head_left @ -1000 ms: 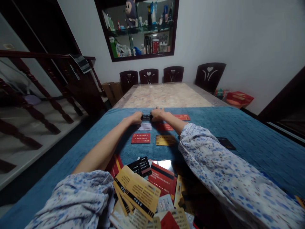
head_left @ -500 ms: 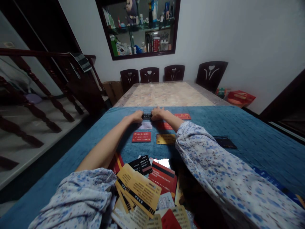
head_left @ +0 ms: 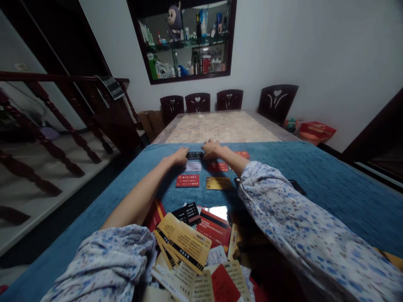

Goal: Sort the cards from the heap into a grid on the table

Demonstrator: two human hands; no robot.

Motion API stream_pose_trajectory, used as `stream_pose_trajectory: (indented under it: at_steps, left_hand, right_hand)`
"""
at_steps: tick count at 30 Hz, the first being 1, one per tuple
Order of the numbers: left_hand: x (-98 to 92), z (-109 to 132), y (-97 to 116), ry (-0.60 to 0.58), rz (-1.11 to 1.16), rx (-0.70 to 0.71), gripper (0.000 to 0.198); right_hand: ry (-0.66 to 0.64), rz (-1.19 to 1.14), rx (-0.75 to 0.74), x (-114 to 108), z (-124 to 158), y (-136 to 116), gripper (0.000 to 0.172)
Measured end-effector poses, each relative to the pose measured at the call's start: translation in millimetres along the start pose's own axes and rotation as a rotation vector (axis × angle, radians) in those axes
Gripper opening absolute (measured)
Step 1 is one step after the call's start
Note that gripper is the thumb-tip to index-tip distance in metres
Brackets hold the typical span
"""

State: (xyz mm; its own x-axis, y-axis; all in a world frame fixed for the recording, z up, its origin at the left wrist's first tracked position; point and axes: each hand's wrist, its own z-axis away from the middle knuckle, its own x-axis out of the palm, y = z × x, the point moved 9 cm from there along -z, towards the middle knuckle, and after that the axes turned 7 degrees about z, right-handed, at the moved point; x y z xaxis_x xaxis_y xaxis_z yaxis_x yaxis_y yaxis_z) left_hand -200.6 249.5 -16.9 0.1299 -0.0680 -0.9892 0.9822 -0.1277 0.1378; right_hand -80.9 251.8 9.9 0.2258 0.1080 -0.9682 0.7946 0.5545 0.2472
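At the far part of the blue cloth, a black card with pale print lies between my two hands. My left hand pinches its left end. Closed fingers of my right hand are at its right end. Just nearer sit a pale lilac card and a red card. Closer still are a red DCEP card and a gold card. Another red card shows partly behind my right forearm.
A loose heap of gold cards, red cards and black cards lies nearest me. Beyond my right sleeve is a dark flat item. Past the cloth, the bare tabletop runs toward several chairs.
Both hands stay at the black card, which now shows a little more between them. The view has tilted and shifted slightly, and my right forearm has moved a little right.
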Motion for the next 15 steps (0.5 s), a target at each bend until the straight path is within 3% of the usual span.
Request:
stream_pose_trajectory:
  at_steps: [7, 15]
  left_hand:
    - [-5.7, 20.4, 7.0, 0.045, 0.005, 0.012, 0.057]
    - [-7.8, 51.5, 21.1, 0.131, 0.097, 0.144, 0.055]
  right_hand:
    - [0.071, -0.009, -0.052, -8.3, 23.0, 0.4, 0.041]
    - [0.149, -0.037, -0.124, -16.4, 53.5, -16.4, 0.036]
